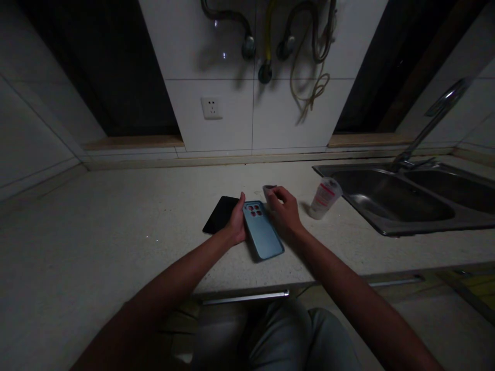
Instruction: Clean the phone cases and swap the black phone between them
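A light-blue phone case (263,237) with a camera cutout at its top end is tilted over the counter. My left hand (235,224) grips its left edge, the thumb pointing up. Whether a phone sits inside the case I cannot tell. Under and beside that hand lies a flat black phone-like slab (220,215) on the counter. My right hand (285,208) is closed at the case's upper right, its fingers pinching a thin greyish piece (266,191) whose kind is unclear in the dim light.
A clear plastic cup (325,198) with a red label stands right of my right hand. Beyond it is a steel double sink (377,216) with a faucet (429,123). Pipes and a socket (211,108) are on the tiled wall behind the pale counter (116,221).
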Motion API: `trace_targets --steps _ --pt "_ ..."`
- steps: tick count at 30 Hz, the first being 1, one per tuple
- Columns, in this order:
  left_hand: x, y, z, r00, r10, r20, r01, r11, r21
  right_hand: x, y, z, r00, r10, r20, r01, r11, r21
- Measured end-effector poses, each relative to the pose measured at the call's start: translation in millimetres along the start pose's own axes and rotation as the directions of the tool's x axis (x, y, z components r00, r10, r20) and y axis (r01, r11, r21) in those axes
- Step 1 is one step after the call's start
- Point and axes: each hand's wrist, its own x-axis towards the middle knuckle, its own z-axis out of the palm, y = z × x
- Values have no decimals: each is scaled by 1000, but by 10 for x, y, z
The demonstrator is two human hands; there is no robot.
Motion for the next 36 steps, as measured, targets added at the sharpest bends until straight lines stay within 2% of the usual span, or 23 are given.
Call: trace_targets --steps 3,5,9,12,15,20,24,28,32,36 --pt "-5 -28 15 998 47 -38 -46 999 25 -59 45 50 958 -180 226 224 956 -189" --pt "-1 -45 20 998 46 -33 -44 998 36 -65 81 54 915 -222 337 311 921 -236" --pt "29 -60 14 999 43 19 -43 998 35 -83 63 40 862 -302 406 423 871 -250" --pt "43 -40 9 999 31 10 -31 999 18 -146 -23 52 808 -340 481 480 853 -203" --pt "33 -9 12 1000 -21 12 21 1000 5 -205 -107 56 777 -324 540 468 871 -151" --pt "33 5 -3 998 -62 20 62 998 7 -216 -185 -7 794 -254 553 352 933 -76" --pt "68 27 -43 999 -26 -41 27 1000 7 -226 -244 -31 824 -148 547 223 972 -73" --pt "73 72 -56 996 25 -85 -25 1000 2 -254 -273 -13 795 -115 595 178 983 -49" --pt "62 102 -43 994 21 -111 -24 999 -23 -252 -235 -10 749 -100 655 206 975 -87" --pt "62 119 -37 994 10 -110 -13 999 -34 -213 -202 -40 734 -162 660 348 924 -159"
